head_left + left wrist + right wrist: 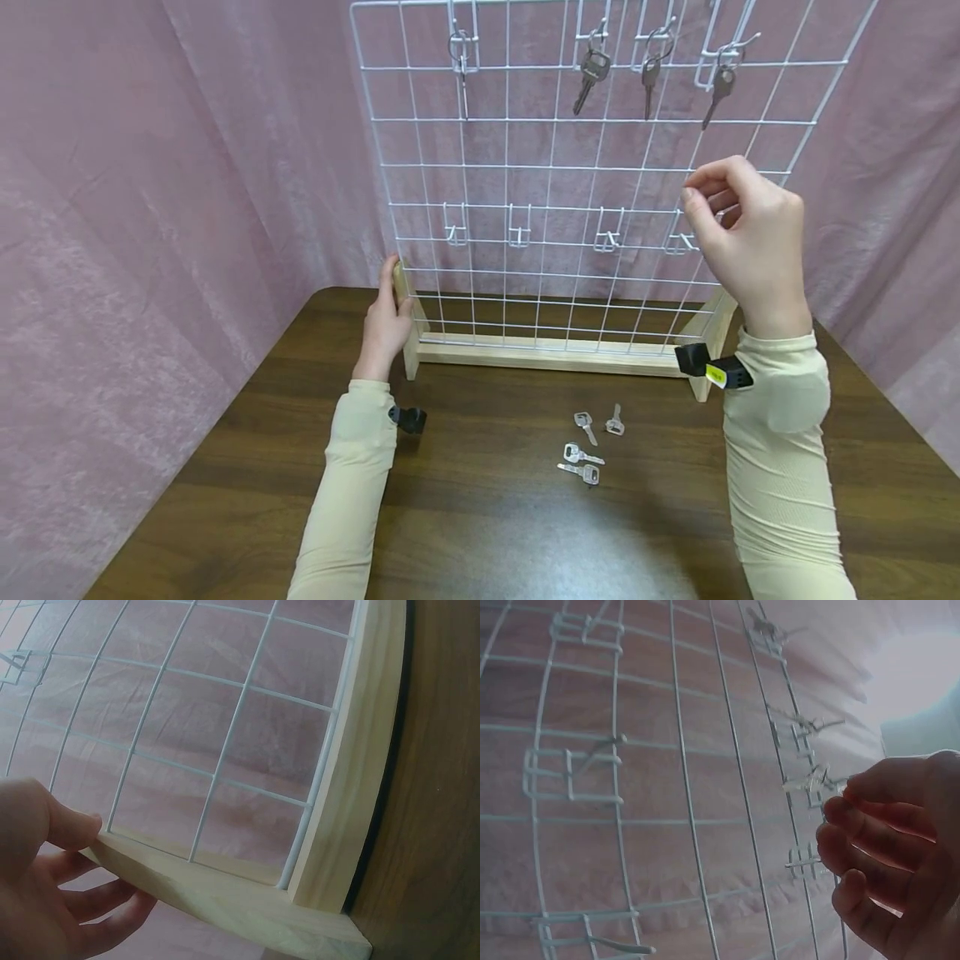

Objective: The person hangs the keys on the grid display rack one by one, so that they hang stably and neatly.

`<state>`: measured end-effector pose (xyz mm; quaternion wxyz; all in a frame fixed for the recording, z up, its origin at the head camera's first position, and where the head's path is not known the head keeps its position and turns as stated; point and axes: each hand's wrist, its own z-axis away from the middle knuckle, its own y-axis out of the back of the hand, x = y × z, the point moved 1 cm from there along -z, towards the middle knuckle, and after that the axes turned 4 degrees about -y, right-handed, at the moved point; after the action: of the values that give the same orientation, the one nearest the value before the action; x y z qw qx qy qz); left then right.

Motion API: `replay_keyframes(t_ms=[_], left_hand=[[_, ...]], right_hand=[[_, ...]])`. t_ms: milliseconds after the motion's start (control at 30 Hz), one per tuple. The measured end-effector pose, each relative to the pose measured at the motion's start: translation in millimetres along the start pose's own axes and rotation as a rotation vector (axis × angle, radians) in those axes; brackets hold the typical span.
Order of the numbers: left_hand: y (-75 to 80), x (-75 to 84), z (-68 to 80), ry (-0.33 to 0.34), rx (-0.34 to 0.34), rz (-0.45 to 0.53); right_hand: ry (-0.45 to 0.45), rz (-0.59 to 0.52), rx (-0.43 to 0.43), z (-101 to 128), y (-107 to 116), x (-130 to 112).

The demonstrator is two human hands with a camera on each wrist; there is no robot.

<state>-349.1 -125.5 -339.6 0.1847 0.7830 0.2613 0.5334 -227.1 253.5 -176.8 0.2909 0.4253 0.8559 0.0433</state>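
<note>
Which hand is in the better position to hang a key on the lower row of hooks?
Probably the right hand: it is raised at the wire grid beside the lower hooks, fingers pinched, apparently on a small clear key. The left hand grips the wooden frame, steadying it.

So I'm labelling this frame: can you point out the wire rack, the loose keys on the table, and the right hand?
wire rack [570, 167]: head view, on a white grid wire.
loose keys [583, 454]: head view, on one key of the cluster.
right hand [750, 229]: head view, on the back of the hand.
</note>
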Motion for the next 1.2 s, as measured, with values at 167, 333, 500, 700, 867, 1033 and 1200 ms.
replay_keyframes(t_ms=[167, 333, 500, 700, 867, 1033, 1200], left_hand=[[-0.2, 0.3, -0.8, -0.001, 0.003, -0.003], [0.0, 0.3, -0.6, -0.004, 0.008, -0.001], [0.0, 0.1, -0.3, -0.006, -0.001, 0.005], [-0.7, -0.3, -1.5, -0.002, 0.001, 0.006], [-1.7, -1.3, -2.5, 0.005, 0.001, 0.004], [-1.9, -1.4, -3.2, 0.000, 0.008, 0.007], [-2.7, -1.4, -3.1, 0.002, 0.010, 0.001]], right_hand=[[0.029, 0.033, -0.043, 17.5, -1.2, -2.8], [-0.004, 0.044, -0.070, 31.5, -4.0, 2.9], [-0.052, 0.046, -0.103, 44.9, -8.9, 14.7], [-0.053, 0.067, -0.165, 56.4, -18.5, 29.6], [-0.015, 0.097, -0.267, 67.5, -27.2, 38.0], [0.027, 0.138, -0.464, 77.0, -38.0, 43.6], [0.044, 0.149, -0.703, 83.5, -51.2, 50.0]])
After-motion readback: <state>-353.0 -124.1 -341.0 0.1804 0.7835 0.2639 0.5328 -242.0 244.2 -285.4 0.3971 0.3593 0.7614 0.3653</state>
